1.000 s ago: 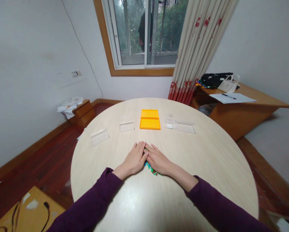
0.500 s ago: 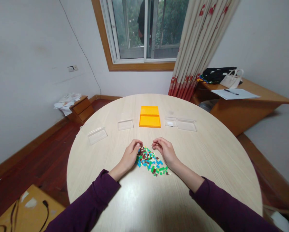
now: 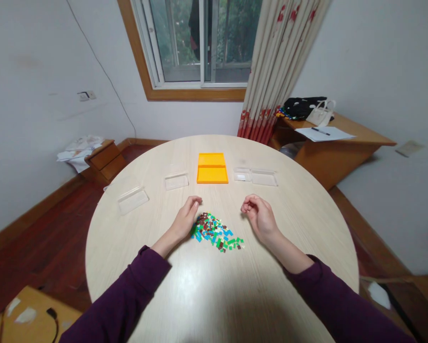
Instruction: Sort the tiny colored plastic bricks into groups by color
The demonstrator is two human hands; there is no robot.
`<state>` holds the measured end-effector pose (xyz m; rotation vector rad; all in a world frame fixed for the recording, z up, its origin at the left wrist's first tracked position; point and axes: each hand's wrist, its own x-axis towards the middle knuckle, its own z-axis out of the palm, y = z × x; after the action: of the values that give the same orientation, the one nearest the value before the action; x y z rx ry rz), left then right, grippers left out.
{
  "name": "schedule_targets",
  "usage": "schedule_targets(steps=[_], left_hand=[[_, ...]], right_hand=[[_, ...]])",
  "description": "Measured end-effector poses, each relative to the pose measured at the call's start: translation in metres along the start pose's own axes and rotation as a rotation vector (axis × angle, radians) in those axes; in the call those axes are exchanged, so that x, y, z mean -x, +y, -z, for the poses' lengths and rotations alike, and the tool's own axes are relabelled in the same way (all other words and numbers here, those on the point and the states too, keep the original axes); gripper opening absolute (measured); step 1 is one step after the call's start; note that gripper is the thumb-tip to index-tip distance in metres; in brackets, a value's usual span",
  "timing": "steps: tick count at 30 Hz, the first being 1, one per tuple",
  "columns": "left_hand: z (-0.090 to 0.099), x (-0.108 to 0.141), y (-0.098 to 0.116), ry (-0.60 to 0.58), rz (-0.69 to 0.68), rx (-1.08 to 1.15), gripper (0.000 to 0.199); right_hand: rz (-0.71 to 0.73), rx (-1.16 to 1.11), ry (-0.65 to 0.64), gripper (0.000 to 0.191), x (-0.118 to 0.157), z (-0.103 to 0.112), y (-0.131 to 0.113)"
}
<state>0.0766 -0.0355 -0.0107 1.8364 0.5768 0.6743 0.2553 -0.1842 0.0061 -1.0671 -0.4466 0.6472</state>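
Note:
A loose pile of small green, blue, brown and pale pieces (image 3: 214,232) lies near the middle of the round table. My left hand (image 3: 186,216) rests at the pile's upper left edge, its fingers curved together; whether anything is inside them is hidden. To the right of the pile, apart from it, is my right hand (image 3: 261,216), with its fingers curled and their tips close together. Anything between those fingertips is too small to make out. Beyond the pile lies an opened yellow case (image 3: 212,174).
Clear plastic trays stand on the table (image 3: 217,286) at the left (image 3: 133,201), left of the case (image 3: 176,181) and right of it (image 3: 264,177). Behind at the right, a wooden desk (image 3: 360,131) bears paper, a pen and a white bag.
My right hand has moved right, away from the pile, and its fingers are more curled. My left hand stays by the pile. The whole view has shifted slightly.

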Motion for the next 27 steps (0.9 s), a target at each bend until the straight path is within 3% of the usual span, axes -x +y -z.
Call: schedule_targets(steps=[4, 6, 10, 13, 14, 17, 20, 23, 27], left_hand=[[-0.005, 0.006, 0.006, -0.136, 0.003, -0.084, 0.042], [-0.007, 0.008, 0.010, -0.137, -0.010, -0.075, 0.042], [-0.011, 0.007, 0.020, 0.056, -0.028, 0.048, 0.038], [-0.018, 0.007, 0.034, 0.158, 0.031, 0.329, 0.035], [-0.022, 0.009, 0.040, 0.129, 0.089, 0.475, 0.036], [-0.033, 0.017, 0.058, -0.114, 0.396, 0.868, 0.046], [-0.039, 0.025, 0.068, -0.313, 0.586, 1.029, 0.054], [-0.034, 0.026, 0.067, -0.322, 0.632, 1.058, 0.049], [-0.025, 0.027, 0.064, -0.263, 0.605, 0.910, 0.032]], right_hand=[[-0.019, -0.027, 0.044, 0.014, 0.004, 0.001, 0.018], [-0.033, -0.057, 0.034, 0.014, 0.001, -0.008, 0.023], [-0.062, -0.138, -0.054, 0.017, -0.011, -0.032, 0.012], [-0.066, -0.198, -0.128, 0.020, -0.016, -0.050, -0.009], [-0.063, -0.225, -0.156, 0.021, -0.016, -0.056, -0.015], [-0.050, -0.333, -0.270, 0.022, -0.015, -0.075, -0.024], [-0.031, -0.308, -0.343, 0.023, -0.011, -0.092, -0.019], [-0.017, -0.194, -0.353, 0.024, -0.013, -0.096, -0.012], [-0.007, -0.047, -0.378, 0.025, -0.025, -0.076, -0.008]])
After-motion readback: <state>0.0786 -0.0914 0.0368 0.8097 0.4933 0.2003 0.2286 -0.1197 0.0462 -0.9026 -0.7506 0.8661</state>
